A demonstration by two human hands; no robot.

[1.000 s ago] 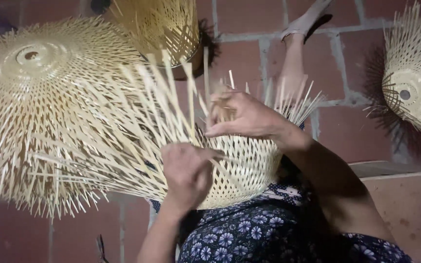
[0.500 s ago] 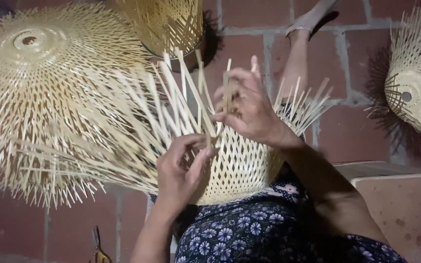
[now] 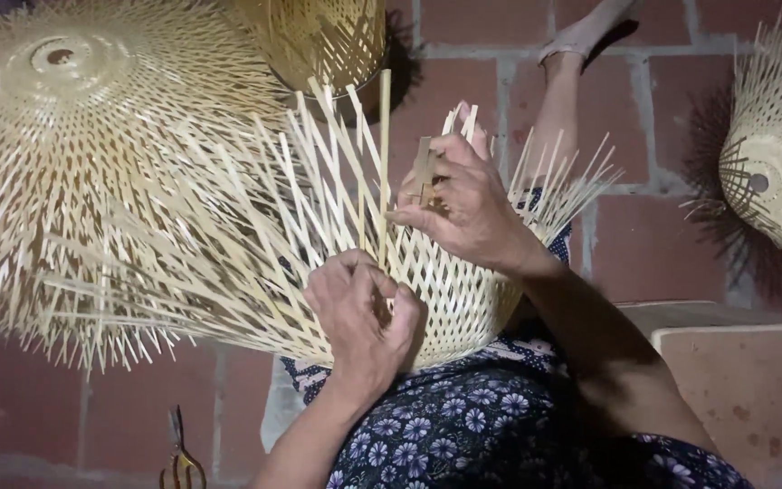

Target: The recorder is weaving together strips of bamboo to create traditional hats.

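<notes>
The half-woven bamboo basket (image 3: 463,299) lay in my lap on the blue flowered cloth (image 3: 491,426), its loose pale strips fanning up and left. My left hand (image 3: 359,321) was curled closed, pressing on the weave near the rim. My right hand (image 3: 463,204) reached over the top, fingers pinched on an upright strip (image 3: 424,167). A finished domed basket (image 3: 74,136) sat at my left on the brick floor (image 3: 653,244).

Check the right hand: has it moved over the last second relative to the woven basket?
Yes. The right hand has risen from the woven basket wall toward its upright strips, now pinching one near the top.
</notes>
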